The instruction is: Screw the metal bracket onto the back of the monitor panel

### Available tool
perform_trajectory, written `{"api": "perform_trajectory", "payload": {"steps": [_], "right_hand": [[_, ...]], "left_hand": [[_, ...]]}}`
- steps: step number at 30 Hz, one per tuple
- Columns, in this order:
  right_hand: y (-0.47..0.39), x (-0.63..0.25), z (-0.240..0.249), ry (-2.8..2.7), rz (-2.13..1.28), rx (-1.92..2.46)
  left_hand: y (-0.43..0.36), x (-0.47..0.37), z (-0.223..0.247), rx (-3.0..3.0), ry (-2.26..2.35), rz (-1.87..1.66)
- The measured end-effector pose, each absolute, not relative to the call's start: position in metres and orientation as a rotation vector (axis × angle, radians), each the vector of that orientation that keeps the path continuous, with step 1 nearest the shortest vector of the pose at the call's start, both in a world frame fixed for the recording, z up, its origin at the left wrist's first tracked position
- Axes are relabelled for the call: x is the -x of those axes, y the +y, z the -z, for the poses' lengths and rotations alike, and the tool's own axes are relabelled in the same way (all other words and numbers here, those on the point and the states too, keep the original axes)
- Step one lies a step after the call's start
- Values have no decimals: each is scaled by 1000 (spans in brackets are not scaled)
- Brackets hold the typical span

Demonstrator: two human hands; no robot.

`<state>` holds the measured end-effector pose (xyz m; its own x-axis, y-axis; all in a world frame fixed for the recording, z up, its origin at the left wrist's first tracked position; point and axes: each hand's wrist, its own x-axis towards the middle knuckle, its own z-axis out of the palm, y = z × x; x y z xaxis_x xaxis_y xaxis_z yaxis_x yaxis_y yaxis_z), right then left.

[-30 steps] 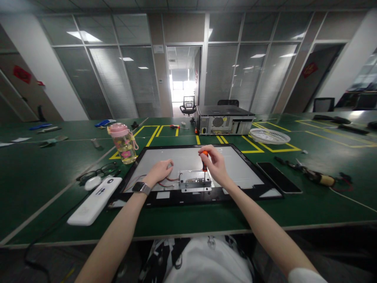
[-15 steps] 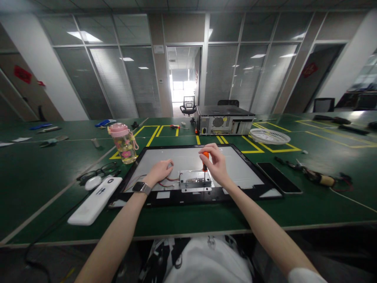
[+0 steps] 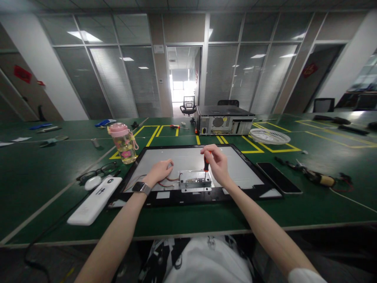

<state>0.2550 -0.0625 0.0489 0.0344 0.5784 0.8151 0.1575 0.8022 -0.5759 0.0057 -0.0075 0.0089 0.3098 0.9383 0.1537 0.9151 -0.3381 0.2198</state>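
A flat panel with a black frame [image 3: 182,199] lies on the green table, its grey back facing up. On it, near the front edge, sits a small metal bracket with a circuit board [image 3: 194,181]. My right hand [image 3: 216,163] grips an orange and black screwdriver [image 3: 206,164], held upright with its tip at the right part of the bracket. Resting on the panel left of the bracket, my left hand [image 3: 160,171] has its fingers curled; whether anything is under them is hidden. Thin wires [image 3: 167,184] run from the bracket toward that hand.
Left of the panel are a pink-lidded bottle [image 3: 122,143], glasses [image 3: 101,169] and a white power bank [image 3: 96,200]. A black phone [image 3: 278,177] and a cable bundle [image 3: 318,177] lie right. Behind stand a computer case [image 3: 225,120] and a white basket [image 3: 270,136].
My right hand has shifted slightly on the screwdriver, its fingers now covering more of the orange top. The screwdriver's turn and lean differ a little. My left hand has stayed in place.
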Motion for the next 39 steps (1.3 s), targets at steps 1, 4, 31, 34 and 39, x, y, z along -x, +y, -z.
{"api": "perform_trajectory", "payload": {"steps": [1, 4, 31, 34, 39], "right_hand": [[-61, -255, -49, -1525, -311, 617], [-59, -254, -48, -1517, -284, 627], [-63, -252, -46, -1525, -586, 564], [-65, -253, -46, -1571, -612, 538], [-63, -254, -45, -1629, -399, 548]], "left_hand": [[-7, -5, -8, -2467, 1751, -390], [-5, -4, -6, -2470, 1750, -390], [-9, -6, -10, -2481, 1756, -380], [-9, -6, -10, -2479, 1758, -380], [-8, -6, -9, -2485, 1753, -388]]}}
